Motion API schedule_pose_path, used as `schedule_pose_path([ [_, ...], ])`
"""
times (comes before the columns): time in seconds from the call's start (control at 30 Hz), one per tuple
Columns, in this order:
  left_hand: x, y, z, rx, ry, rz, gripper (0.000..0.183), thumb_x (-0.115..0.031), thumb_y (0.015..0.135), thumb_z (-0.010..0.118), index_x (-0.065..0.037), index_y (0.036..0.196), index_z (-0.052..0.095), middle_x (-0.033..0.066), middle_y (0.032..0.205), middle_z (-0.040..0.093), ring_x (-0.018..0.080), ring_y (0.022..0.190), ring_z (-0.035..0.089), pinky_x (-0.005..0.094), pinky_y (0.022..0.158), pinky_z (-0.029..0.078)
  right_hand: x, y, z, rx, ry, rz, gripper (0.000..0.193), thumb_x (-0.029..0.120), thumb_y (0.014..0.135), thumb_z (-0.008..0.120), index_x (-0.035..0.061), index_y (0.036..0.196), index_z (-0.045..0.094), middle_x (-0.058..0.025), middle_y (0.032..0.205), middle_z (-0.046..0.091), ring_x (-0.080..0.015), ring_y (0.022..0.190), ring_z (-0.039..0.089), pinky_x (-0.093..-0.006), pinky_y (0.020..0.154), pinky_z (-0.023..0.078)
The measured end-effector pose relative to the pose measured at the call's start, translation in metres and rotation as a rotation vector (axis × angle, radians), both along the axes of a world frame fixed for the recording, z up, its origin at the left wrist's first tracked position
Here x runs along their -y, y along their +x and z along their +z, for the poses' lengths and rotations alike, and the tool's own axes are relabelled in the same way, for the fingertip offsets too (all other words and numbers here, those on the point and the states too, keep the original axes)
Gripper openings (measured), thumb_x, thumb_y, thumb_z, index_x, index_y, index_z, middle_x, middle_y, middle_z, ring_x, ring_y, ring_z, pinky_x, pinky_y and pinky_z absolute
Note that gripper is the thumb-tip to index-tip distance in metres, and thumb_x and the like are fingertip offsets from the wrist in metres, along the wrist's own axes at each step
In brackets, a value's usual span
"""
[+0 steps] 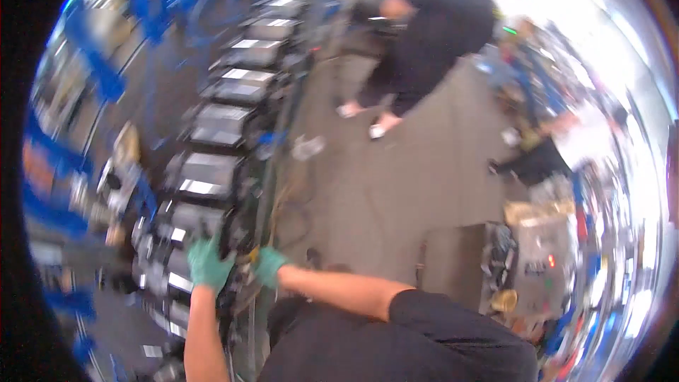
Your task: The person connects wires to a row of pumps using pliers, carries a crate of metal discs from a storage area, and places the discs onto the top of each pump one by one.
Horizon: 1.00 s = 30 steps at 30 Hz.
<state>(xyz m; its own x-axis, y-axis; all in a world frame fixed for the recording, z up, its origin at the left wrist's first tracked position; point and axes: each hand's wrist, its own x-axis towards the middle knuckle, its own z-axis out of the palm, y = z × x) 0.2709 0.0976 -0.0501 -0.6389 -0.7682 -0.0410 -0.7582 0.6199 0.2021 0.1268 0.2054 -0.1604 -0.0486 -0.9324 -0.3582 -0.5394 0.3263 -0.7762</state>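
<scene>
The whole view is smeared by motion. My left hand (210, 264), in a green glove, reaches over a dark grey boxy unit (185, 213) in a long row on the line. Its fingers look stretched out and apart, with nothing visible held in them. Just to its right, at the edge of the line, is my right hand (269, 267), also gloved in green. A small yellow thing (252, 255) shows beside its fingers; whether they grip it is blurred. More units (206, 175) with pale, shiny patches run away toward the far end.
Blue frames (152, 0) stand along the left side. A person in dark clothes (438, 35) is on the grey floor (353, 198) ahead; another person in a white top (587, 138) is at right. A large dark box (453, 262) and a cardboard box (541, 212) stand right.
</scene>
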Motion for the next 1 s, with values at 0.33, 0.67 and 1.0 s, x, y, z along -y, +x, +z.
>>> schedule_pose_path([
  [0.33, -0.006, -0.003, 0.012, 0.075, 0.016, -0.001, 0.084, -0.034, 0.076, 0.079, -0.033, 0.152, 0.044, 0.0088, 0.168, 0.020, 0.0565, 0.148, 0.016, 0.0641, 0.119, 0.023, 0.017, 0.007, 0.019, -0.292, -0.004, 0.356, 0.036, 0.035, 0.088, 0.064, 0.0023, 0.101, 0.073, -0.0224, 0.105, 0.072, -0.0408, 0.099, 0.069, -0.0466, 0.084, 0.055],
  [0.67, -0.014, -0.003, 0.022, 0.112, 0.047, 0.000, 0.085, -0.039, 0.079, 0.079, -0.039, 0.155, 0.039, 0.0101, 0.167, 0.024, 0.0556, 0.148, 0.017, 0.0629, 0.119, 0.024, 0.026, 0.008, -0.006, -0.463, -0.034, 0.364, 0.022, 0.019, 0.086, 0.057, 0.0090, 0.095, 0.074, -0.0170, 0.095, 0.074, -0.0381, 0.088, 0.071, -0.0464, 0.072, 0.057],
  [1.0, -0.015, 0.002, 0.016, 0.068, -0.094, -0.079, 0.078, -0.041, 0.082, 0.075, -0.037, 0.154, 0.042, 0.0131, 0.165, 0.029, 0.0520, 0.141, 0.035, 0.0596, 0.117, 0.031, 0.028, 0.013, -0.023, -0.306, 0.010, 0.221, 0.046, 0.038, 0.094, 0.048, 0.0065, 0.121, 0.070, -0.0207, 0.121, 0.069, -0.0371, 0.107, 0.067, -0.0448, 0.095, 0.052],
])
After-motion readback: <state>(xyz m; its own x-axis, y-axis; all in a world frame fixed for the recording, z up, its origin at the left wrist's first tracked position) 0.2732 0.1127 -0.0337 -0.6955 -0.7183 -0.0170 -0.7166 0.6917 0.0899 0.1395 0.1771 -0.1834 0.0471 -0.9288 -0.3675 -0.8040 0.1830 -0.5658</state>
